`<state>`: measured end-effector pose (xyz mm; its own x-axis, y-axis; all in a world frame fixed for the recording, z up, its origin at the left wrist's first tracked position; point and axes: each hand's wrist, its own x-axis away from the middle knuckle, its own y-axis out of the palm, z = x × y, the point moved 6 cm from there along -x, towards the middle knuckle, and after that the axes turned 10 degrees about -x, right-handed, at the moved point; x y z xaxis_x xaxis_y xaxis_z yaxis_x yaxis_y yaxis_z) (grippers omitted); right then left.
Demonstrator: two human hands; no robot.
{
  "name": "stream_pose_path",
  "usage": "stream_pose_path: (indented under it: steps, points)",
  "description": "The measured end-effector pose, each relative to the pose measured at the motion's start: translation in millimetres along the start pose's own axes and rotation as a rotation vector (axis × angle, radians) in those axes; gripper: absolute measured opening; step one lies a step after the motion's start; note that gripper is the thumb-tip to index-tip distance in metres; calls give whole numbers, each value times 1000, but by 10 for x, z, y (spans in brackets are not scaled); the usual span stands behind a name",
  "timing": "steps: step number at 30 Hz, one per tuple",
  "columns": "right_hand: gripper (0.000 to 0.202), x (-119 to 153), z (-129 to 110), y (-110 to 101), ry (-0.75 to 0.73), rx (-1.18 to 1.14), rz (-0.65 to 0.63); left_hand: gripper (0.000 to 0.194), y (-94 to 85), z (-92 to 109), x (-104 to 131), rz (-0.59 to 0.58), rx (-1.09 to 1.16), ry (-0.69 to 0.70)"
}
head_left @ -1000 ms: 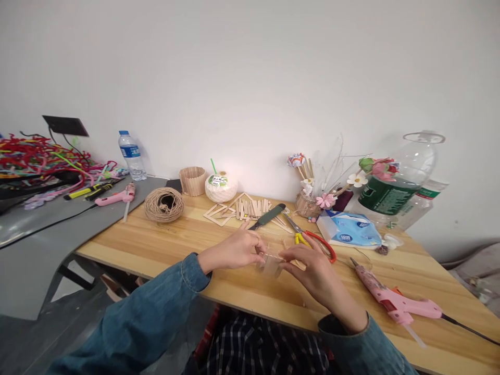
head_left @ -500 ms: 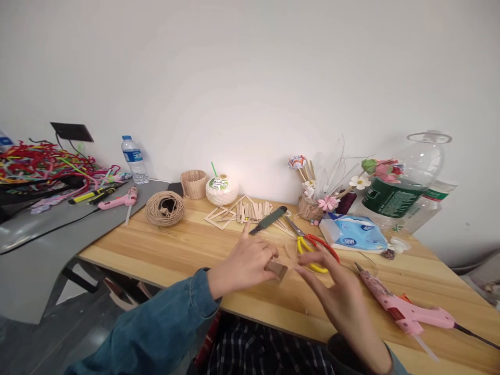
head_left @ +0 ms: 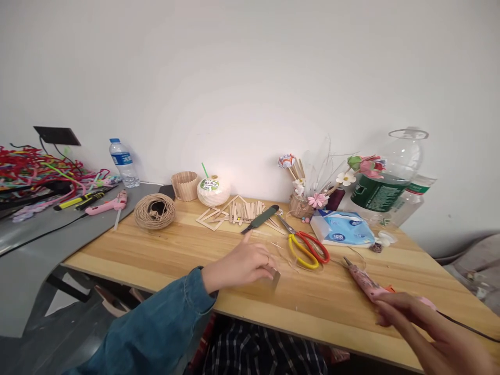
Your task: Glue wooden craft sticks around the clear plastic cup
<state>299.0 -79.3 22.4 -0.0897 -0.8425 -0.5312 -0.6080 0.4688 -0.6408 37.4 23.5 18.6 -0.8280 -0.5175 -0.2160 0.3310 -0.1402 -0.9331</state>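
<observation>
My left hand (head_left: 244, 264) is above the table's front half, its thumb and fingers closed on a small flat brownish piece (head_left: 276, 279) that is blurred. The piece's exact kind is unclear. At the right, my right hand (head_left: 425, 323) is at the pink glue gun (head_left: 363, 281), its fingers stretched out and covering part of the gun's body. The glue gun lies on the table with its nozzle pointing toward the back left. Scissors (head_left: 307, 250) with one yellow and one red handle lie between the hands. A green-handled knife (head_left: 263, 219) is behind my left hand.
Wooden sticks (head_left: 248, 212), a wrapped coconut (head_left: 213, 191), a slatted wooden cup (head_left: 185, 186) and a twine ball (head_left: 154, 211) stand behind. A tissue pack (head_left: 344, 228) and a large plastic bottle (head_left: 378, 192) are right. Another pink glue gun (head_left: 105, 206) lies left.
My right hand has moved right and down, from beside the small piece to the glue gun. My left hand keeps the piece, now tilted differently. The view has shifted slightly.
</observation>
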Motion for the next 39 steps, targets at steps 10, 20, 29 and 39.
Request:
stream_pose_path:
  steps: [10,20,29,39]
  points:
    - [42,-52,-2,124,-15,12,-143,30,-214,-462,90,314,278,-163]
    - [42,-22,26,114,-44,-15,-50,30,-277,-1640,142,570,404,-594]
    - [41,-139,-680,726,-282,-47,-104,21,-133,-1693,-22,545,520,-618]
    - [89,-371,-1528,1963,-200,137,-395,21,-284,-1405,-326,611,498,-549]
